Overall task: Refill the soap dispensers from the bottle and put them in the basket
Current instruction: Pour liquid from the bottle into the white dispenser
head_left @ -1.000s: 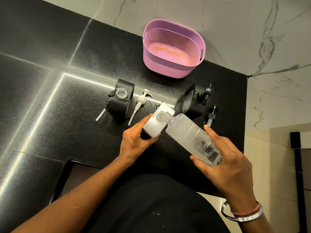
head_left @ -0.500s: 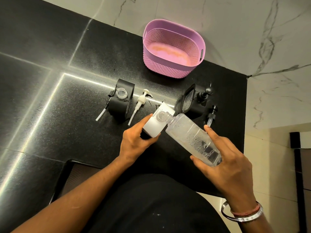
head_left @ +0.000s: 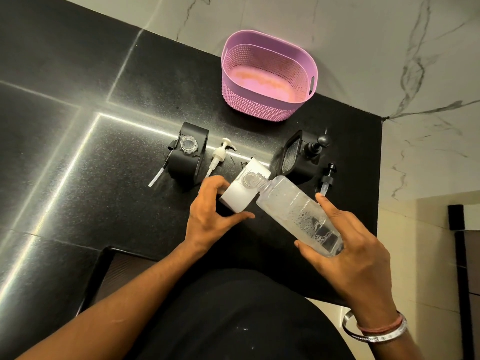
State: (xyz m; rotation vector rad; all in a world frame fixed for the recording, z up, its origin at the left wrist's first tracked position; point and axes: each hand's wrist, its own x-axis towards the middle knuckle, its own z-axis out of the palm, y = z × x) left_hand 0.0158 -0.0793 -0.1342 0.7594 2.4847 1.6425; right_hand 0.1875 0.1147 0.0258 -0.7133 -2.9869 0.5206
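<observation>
now right hand [head_left: 355, 258] grips foamy clear bottle [head_left: 298, 211] tipped into white dispenser [head_left: 240, 193], left hand [head_left: 207, 216] holding it.

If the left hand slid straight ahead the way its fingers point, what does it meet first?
The left hand already grips the white dispenser, so that comes first. Beyond it, roughly in line, stands the black dispenser, though depth there is unclear.

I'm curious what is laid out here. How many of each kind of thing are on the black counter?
Dispensers: 3
Loose pumps: 3
Bottle: 1
Basket: 1
Total: 8
</observation>
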